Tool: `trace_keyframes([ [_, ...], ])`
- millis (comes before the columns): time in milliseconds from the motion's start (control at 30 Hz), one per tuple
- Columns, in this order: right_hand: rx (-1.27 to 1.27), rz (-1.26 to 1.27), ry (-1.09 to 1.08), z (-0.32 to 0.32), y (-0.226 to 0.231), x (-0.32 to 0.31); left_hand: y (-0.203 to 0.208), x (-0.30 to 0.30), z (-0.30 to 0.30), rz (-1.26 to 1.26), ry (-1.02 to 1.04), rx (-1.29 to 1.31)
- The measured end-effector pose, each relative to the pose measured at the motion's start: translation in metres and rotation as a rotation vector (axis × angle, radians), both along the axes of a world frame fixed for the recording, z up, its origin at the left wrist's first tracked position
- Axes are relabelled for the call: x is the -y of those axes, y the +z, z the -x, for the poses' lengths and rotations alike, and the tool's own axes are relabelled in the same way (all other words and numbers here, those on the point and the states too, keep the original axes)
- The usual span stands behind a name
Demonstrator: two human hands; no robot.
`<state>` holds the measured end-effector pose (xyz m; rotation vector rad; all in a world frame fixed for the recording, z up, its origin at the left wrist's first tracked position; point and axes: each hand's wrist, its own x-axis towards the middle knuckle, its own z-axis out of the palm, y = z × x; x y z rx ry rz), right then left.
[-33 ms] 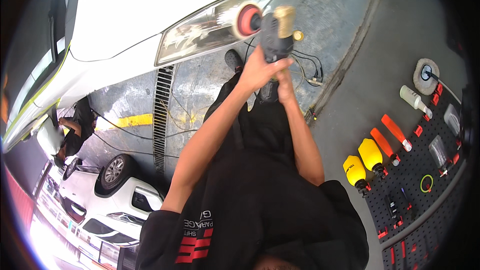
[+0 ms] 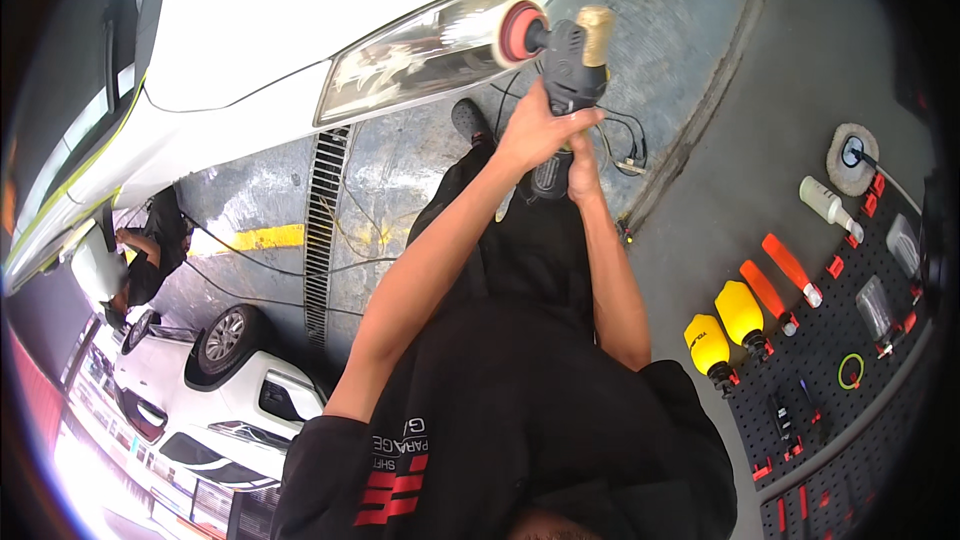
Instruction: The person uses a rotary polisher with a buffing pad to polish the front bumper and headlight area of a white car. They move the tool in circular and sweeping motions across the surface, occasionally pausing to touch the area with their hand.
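Observation:
A dark grey power polisher [image 2: 568, 80] with a gold section at its head is held in both my hands. My left hand [image 2: 538, 130] wraps round its body just behind the head, thumb stretched across it. Lower on the grip, my right hand [image 2: 584, 172] is closed round the handle. The polisher's red-backed round pad [image 2: 522, 32], pale at its rim, lies against the right part of a white car's headlight [image 2: 400, 65]. A small white mark shows on the lens near the pad. The fingers on the far side of the tool are hidden.
The white car body [image 2: 250, 20] borders the headlight. Cables [image 2: 630, 140] and a drain grate [image 2: 325, 210] are on the floor. A black pegboard [image 2: 800, 390] at right holds yellow and orange bottles. Another person [image 2: 150, 250] crouches at left, near a second white car [image 2: 210, 390].
Both my hands and the polisher have shifted right, carrying the pad along the headlight toward its right end. My grip stays the same.

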<state>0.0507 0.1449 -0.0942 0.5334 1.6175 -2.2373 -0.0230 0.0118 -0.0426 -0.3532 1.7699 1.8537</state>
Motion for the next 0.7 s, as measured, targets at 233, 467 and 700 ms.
trace_keyframes([
  [233, -0.035, -0.032, 0.092, -0.017, -0.038, 0.017, 0.0, 0.02, -0.014, -0.002, 0.053, -0.013],
  [467, -0.006, 0.089, 0.229, -0.038, -0.04, 0.069, 0.011, 0.081, -0.04, -0.001, 0.076, -0.009],
  [700, -0.083, 0.053, 0.322, -0.036, -0.028, 0.108, -0.002, 0.125, -0.062, -0.029, 0.089, 0.016],
])
